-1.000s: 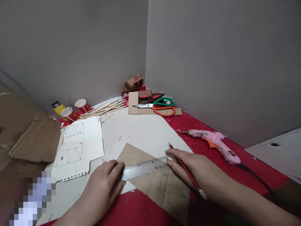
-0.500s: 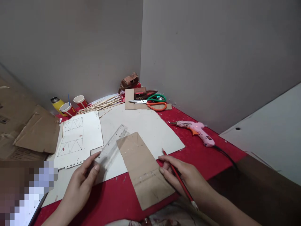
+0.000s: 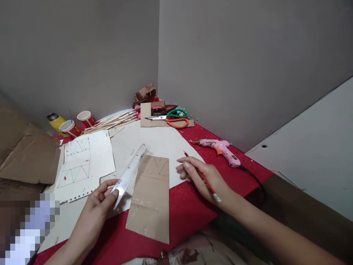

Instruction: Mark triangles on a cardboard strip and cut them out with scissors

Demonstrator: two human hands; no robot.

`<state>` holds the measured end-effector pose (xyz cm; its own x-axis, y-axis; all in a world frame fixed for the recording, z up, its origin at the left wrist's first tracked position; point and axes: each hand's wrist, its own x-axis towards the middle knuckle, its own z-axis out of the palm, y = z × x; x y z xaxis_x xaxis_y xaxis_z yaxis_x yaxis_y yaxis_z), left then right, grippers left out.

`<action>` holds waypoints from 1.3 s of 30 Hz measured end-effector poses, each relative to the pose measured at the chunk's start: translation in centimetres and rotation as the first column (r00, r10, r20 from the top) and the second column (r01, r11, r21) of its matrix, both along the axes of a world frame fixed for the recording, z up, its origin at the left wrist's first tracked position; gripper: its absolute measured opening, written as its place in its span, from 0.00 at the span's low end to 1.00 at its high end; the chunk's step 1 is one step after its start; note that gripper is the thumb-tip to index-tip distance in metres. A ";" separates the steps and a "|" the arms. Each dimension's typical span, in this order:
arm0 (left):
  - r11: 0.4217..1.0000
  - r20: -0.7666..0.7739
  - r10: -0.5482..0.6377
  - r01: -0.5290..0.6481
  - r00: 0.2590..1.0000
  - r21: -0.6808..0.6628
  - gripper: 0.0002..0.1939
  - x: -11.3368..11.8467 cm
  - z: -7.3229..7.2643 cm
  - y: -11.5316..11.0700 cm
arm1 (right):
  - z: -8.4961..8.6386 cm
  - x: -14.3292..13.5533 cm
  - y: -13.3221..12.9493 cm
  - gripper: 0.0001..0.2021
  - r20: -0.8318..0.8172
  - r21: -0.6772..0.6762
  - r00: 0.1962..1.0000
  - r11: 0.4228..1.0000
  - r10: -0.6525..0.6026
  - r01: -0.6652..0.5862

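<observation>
My left hand (image 3: 103, 200) pinches the lower edge of a clear ruler (image 3: 131, 170), which slants up and to the right, its far end overlapping a cardboard piece. That cardboard piece (image 3: 153, 198) lies between my hands, partly on white board (image 3: 132, 136) and partly on the red table, with pencil lines near its far end. To its right, my right hand (image 3: 200, 175) is closed around a red pencil (image 3: 204, 179), tip pointing up and to the left, and does not touch the cardboard. A paper with truss drawings (image 3: 82, 165) lies at the left.
Scissors (image 3: 169, 118) rest on an L-shaped cardboard piece at the back, beside wooden sticks (image 3: 113, 121). A pink glue gun (image 3: 220, 148) with a cable lies at the right. Two paper cups (image 3: 86, 118) and a yellow bottle (image 3: 56, 122) stand at the back left. Large cardboard (image 3: 30, 154) fills the left.
The cardboard piece has turned to lie straighter and shifted left. My right hand has let go of its edge and moved up, still with the pencil. My left hand has gripped the ruler more tightly.
</observation>
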<state>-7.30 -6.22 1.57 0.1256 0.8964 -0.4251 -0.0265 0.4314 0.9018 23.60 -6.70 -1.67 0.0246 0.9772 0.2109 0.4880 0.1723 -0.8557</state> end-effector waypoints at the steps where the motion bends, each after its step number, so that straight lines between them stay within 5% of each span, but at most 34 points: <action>1: 1.000 0.010 -0.002 0.002 1.000 -0.012 0.20 0.4 -0.1 0.1 | 0.0 0.0 0.4 0.16 0.052 -0.003 0.999 1.000 0.010 -0.010; 7: 0.998 0.051 -0.006 0.009 0.999 -0.064 0.22 2.7 -0.6 0.9 | 0.9 -0.6 2.2 0.14 0.177 0.007 0.977 0.992 0.122 -0.126; 12: 0.983 -0.080 -0.141 0.131 0.987 -0.128 0.26 3.7 -0.5 1.2 | 1.0 -1.5 4.7 0.12 0.205 0.008 0.960 0.981 0.190 -0.196; 16: 0.958 -0.323 -0.251 0.282 0.912 0.051 0.23 3.3 -0.8 2.2 | 1.2 -1.9 7.3 0.11 0.218 0.003 0.948 0.971 0.231 -0.238; 18: 0.902 -0.566 -0.143 0.342 0.812 0.264 0.20 3.1 -1.1 3.1 | 1.2 -2.1 8.3 0.11 0.227 0.003 0.946 0.971 0.231 -0.238; 20: 0.786 -0.764 0.045 0.450 0.644 0.425 0.21 3.1 -1.4 4.1 | 1.1 -2.3 9.0 0.13 0.231 0.006 0.948 0.974 0.219 -0.226; 22: 0.678 -0.858 0.161 0.576 0.488 0.455 0.26 3.4 -1.9 5.0 | 0.7 -2.6 9.3 0.15 0.231 0.012 0.953 0.978 0.198 -0.206; 25: 0.622 -0.923 0.139 0.694 0.359 0.364 0.31 3.9 -2.7 5.8 | -0.3 -2.9 8.9 0.17 0.227 0.024 0.959 0.984 0.169 -0.179; 32: 0.492 -0.936 0.043 0.808 0.350 0.325 0.31 3.0 -3.7 5.5 | -0.9 -2.6 8.3 0.18 0.294 0.033 0.935 0.975 0.199 -0.218; 39: 0.467 -0.965 0.012 0.852 0.262 0.237 0.28 1.8 -3.0 4.7 | -0.7 -2.7 8.5 0.19 0.357 -0.014 0.911 0.976 0.207 -0.216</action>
<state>-5.52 -1.54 -1.47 0.6040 0.7958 0.0437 0.7692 -0.5964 0.2295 20.91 1.79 -2.38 -0.2629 0.9454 0.1924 0.7080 0.3245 -0.6273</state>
